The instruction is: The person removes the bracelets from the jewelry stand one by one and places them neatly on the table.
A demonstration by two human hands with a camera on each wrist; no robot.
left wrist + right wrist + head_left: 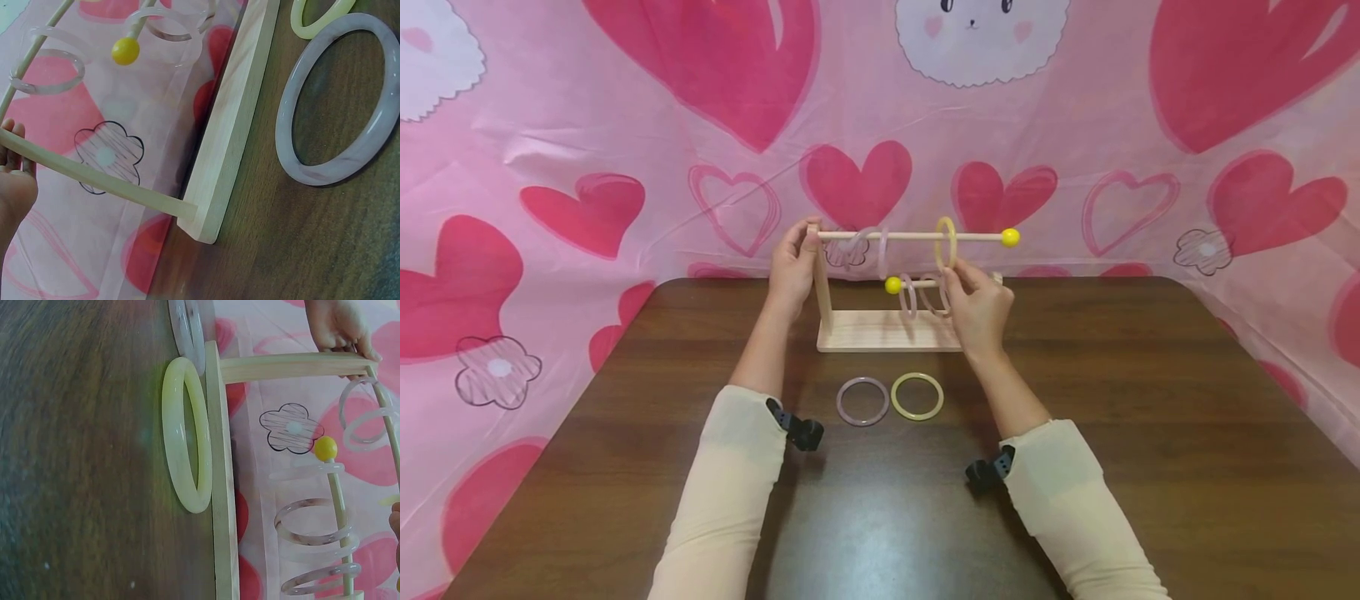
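"So, what's nearest?"
"A lavender bangle point(285, 134) and a pale yellow bangle point(174, 437), side by side on the table point(625, 500)."
"Beyond?"
"The right hand point(981, 308) pinches a glossy, bright yellow bangle point(953, 243) around the upper rod point(910, 237); the left hand point(792, 271) grips the post point(822, 287) near its top."
"And the lower rod point(335, 487)?"
"The right wrist view shows several rings there, including a brown-streaked bangle point(309, 539); in the head view, the right hand partly hides them."
"Farthest?"
"Heart-print cloth point(857, 183)."

No legible text, label, brand, number or sign in head view or either wrist view
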